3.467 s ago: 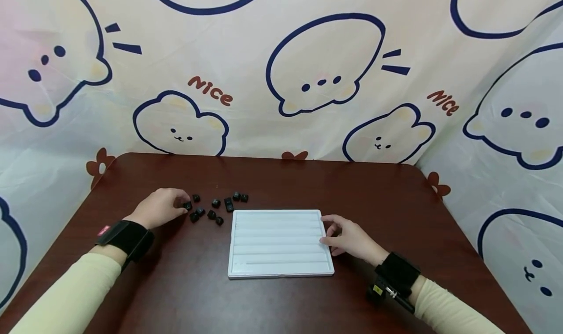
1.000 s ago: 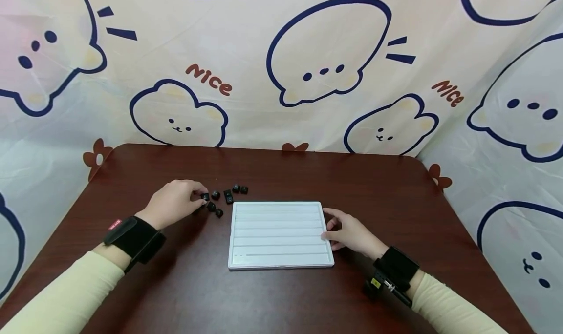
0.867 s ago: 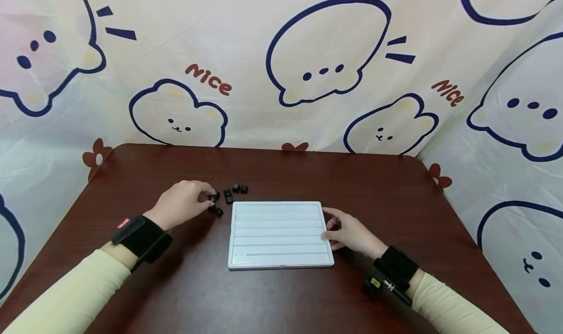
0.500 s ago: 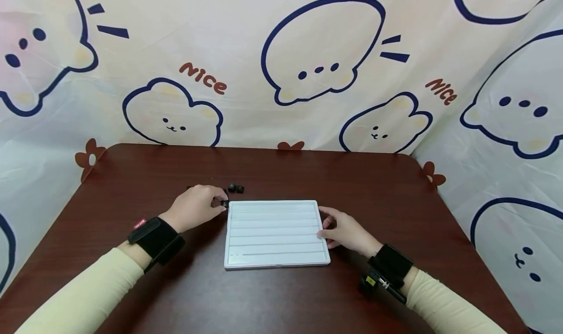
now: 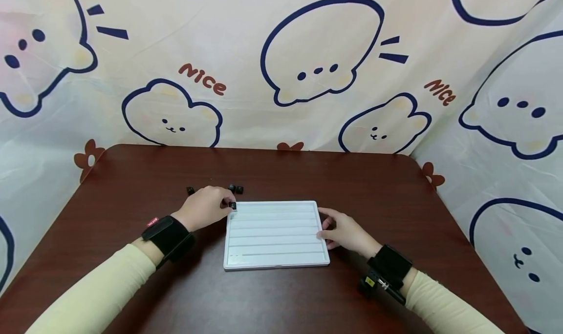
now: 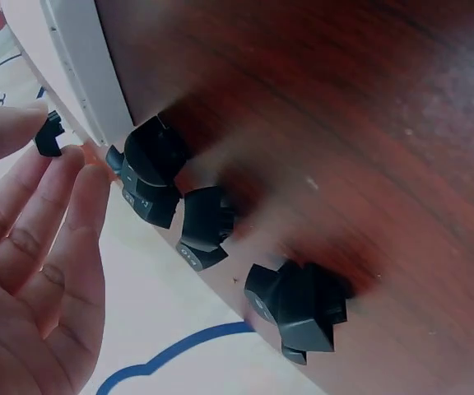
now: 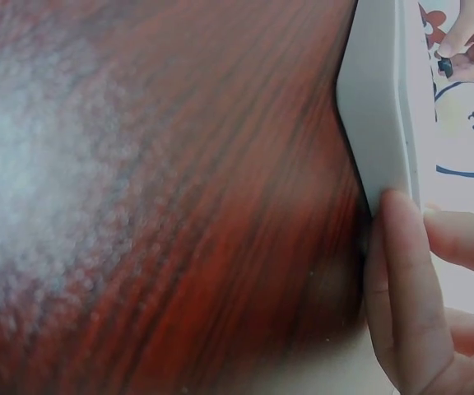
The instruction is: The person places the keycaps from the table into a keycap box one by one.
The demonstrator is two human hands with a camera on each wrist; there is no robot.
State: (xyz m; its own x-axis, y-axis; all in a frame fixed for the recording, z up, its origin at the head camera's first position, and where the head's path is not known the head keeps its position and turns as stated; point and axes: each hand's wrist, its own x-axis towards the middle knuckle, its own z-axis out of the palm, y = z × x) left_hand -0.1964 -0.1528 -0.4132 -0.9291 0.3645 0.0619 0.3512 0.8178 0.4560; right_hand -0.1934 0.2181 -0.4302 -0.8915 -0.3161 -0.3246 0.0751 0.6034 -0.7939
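Between thumb and fingertips my left hand (image 5: 206, 208) pinches a small black keycap (image 5: 233, 205), just above the upper left corner of a white ridged board (image 5: 277, 234). The left wrist view shows the same keycap (image 6: 48, 136) held clear of the table. My right hand (image 5: 347, 232) grips the board's right edge, thumb on top and fingers at the side. Close up in the right wrist view, its fingers (image 7: 410, 271) touch the board's pale rim (image 7: 377, 99).
Loose black keycaps lie beyond my left hand, one keycap (image 5: 190, 190) at its left and a pair behind the board, including a keycap (image 5: 239, 190). Several lie in the left wrist view, one keycap (image 6: 208, 222) with printed characters. The brown table (image 5: 281, 300) meets a patterned curtain (image 5: 246, 46).
My left hand has moved right from among the loose keycaps to the board's upper left corner, bringing a keycap. The right hand has stayed on the board's edge.
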